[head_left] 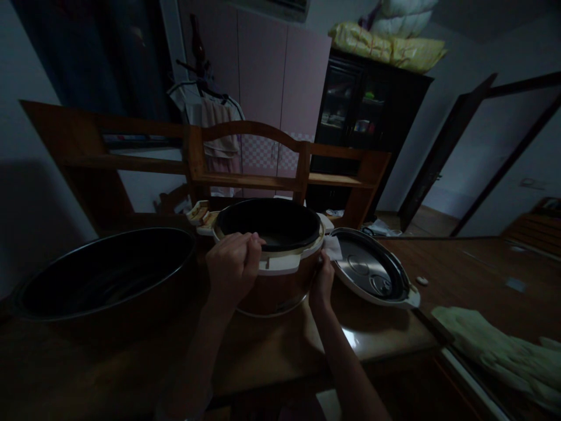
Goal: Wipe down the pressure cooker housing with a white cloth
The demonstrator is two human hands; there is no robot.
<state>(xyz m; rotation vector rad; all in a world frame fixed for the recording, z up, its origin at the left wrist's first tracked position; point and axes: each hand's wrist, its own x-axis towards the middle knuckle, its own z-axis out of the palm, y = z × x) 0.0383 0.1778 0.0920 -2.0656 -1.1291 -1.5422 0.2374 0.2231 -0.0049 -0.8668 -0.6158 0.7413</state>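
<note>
In front of me on the table stands an electric cooker [272, 292] with a brown body, a pale rim and a dark inner pot [272, 213]. My left hand [234, 263] is closed over the front left of the rim. Its curled fingers hide what they grip, if anything. At the cooker's right side, my right hand [323, 279] is closed on a white cloth or tissue [333, 248], pressed near the rim. To the right lies the cooker's round lid [368, 266], its shiny metal inside facing up.
A large dark basin [109, 275] stands at the left. Behind the table [263, 368] rises a wooden shelf frame [249, 181]. A pale green cloth [495, 345] and a small white object [422, 280] lie at the right. The room is dim.
</note>
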